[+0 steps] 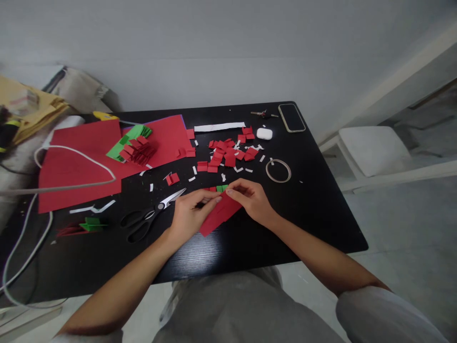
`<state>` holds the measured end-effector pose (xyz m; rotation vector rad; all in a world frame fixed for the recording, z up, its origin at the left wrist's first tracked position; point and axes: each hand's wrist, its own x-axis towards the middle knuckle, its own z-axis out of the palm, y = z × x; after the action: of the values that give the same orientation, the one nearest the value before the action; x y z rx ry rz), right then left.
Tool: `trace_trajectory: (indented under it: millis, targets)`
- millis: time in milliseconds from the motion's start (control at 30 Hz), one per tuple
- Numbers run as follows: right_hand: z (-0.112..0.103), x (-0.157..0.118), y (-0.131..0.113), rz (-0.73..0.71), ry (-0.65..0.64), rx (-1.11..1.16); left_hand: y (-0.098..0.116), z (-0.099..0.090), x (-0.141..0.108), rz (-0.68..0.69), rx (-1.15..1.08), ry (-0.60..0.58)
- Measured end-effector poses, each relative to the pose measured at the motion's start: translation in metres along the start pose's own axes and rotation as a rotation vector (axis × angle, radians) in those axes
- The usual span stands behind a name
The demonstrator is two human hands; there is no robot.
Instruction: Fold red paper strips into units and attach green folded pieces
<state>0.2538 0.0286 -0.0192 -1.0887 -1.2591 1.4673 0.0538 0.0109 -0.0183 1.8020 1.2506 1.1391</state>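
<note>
Near the front middle of the black table, both hands are on a red paper sheet (222,213). My left hand (194,212) pinches its upper edge from the left, and my right hand (252,200) pinches it from the right, fingertips close together. A small folded green paper (222,188) shows just behind the fingertips, with a bit of red beside it. Open scissors (153,214) lie left of my left hand, their blades pointing towards it. Several folded red paper pieces (230,158) and white scraps are scattered behind the hands.
Large red sheets (84,164), a green-and-red folded stack (137,151) and a white cable (76,150) lie left. A yellow cutter (105,116) is behind. A wire ring (278,170), white case (264,134), keys (264,114) and phone (292,118) are right.
</note>
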Motion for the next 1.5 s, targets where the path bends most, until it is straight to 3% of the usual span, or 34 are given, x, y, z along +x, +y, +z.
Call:
trace_trajectory:
  millis: [333,500,833,1100,1500]
  targets:
    - [-0.002,0.002,0.006,0.114,-0.021,0.072,0.002,-0.001,0.005,-0.193,-0.141,0.084]
    - [-0.004,0.002,0.002,0.105,-0.024,0.039,0.002,-0.002,0.009,-0.291,-0.268,0.024]
    - [-0.001,0.000,0.003,0.162,-0.185,-0.010,0.003,-0.006,0.014,-0.286,-0.279,-0.260]
    - [-0.003,0.002,0.004,0.175,-0.140,0.015,0.000,-0.007,0.014,-0.344,-0.266,-0.145]
    - [0.001,0.001,0.008,0.108,-0.178,-0.044,-0.005,-0.006,0.013,-0.304,-0.203,-0.317]
